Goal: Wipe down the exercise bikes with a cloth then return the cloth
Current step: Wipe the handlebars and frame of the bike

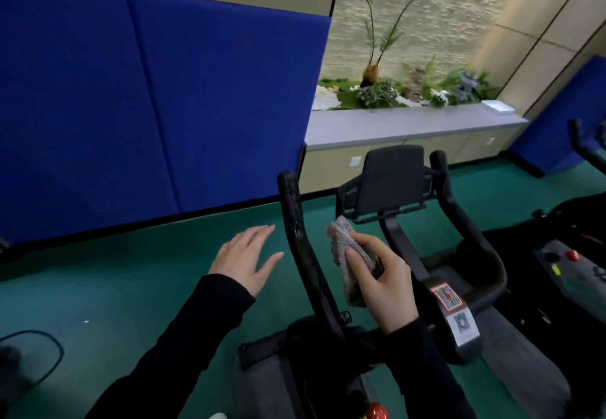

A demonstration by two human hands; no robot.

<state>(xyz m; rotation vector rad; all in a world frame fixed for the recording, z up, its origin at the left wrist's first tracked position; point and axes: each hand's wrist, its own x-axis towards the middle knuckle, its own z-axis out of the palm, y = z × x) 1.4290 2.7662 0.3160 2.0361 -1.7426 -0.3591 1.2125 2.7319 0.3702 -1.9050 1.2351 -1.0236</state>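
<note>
Grey and knitted, the crumpled cloth (pixel 341 248) sits bunched in the person's right hand (pixel 382 282), pinched between the thumb and curled fingers. It is held between the two horns of the black exercise bike handlebars (pixel 296 221), just below the black tablet holder (pixel 393 179). I cannot tell whether it touches the frame. The left hand (pixel 247 254) hovers just left of the nearer horn, its fingers straight and spread, holding nothing. Both arms are in black sleeves (pixel 196 330). A red and white code sticker (pixel 447 299) shows on the bike's stem, right of the cloth hand. Green carpet floor (pixel 131 271) lies underneath, and blue padded wall panels (pixel 147 107) stand to the left. Beyond the bike, a grey-topped ledge (pixel 410 123) carries green ferns (pixel 377 90). A second black handlebar (pixel 583 146) pokes in at the far right.
</note>
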